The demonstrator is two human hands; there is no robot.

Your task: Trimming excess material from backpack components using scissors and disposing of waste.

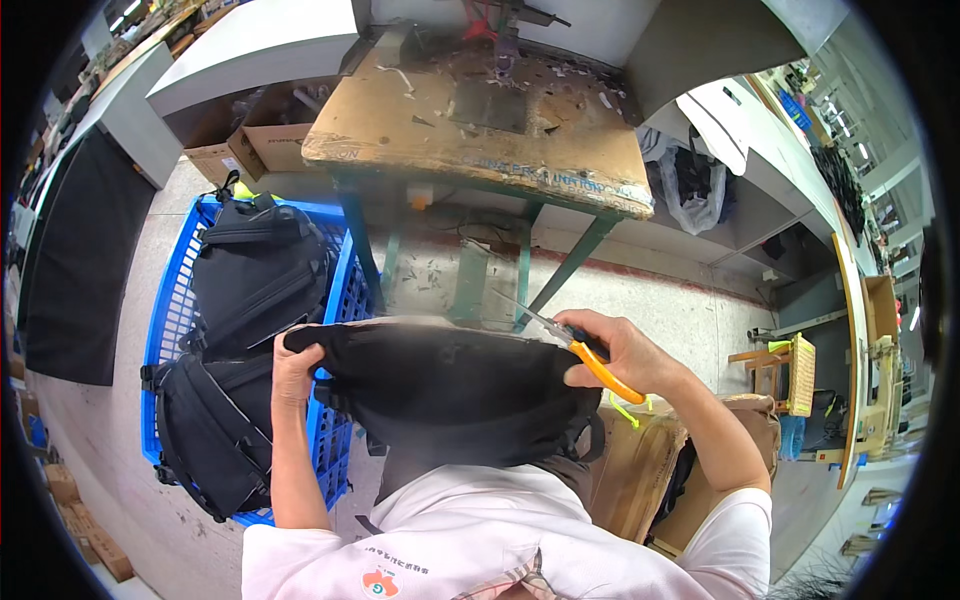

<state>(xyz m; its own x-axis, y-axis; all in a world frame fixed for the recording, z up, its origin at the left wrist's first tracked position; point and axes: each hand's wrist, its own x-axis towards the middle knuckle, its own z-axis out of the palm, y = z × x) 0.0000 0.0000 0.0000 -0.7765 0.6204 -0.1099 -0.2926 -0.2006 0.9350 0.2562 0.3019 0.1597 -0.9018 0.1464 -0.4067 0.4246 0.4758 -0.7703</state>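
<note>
A black bag point(450, 390) is stretched between my two hands in front of my body, its upper edge toward the worktable. My left hand point(297, 362) is closed on the bag's left corner, thumb on top. My right hand point(625, 355) holds a pair of scissors point(607, 374) with an orange handle, against the bag's right corner. The thin metal blades point forward and left, past the bag's upper edge. Whether the right fingers also pinch the fabric is hard to tell.
To the left stands a blue plastic basket point(160, 345) with black backpacks point(262, 265) inside. Ahead is a worn wooden worktable point(400, 130) on green legs, littered with scraps. A cardboard box point(632, 470) is at my right, with a stool point(797, 375) beyond it.
</note>
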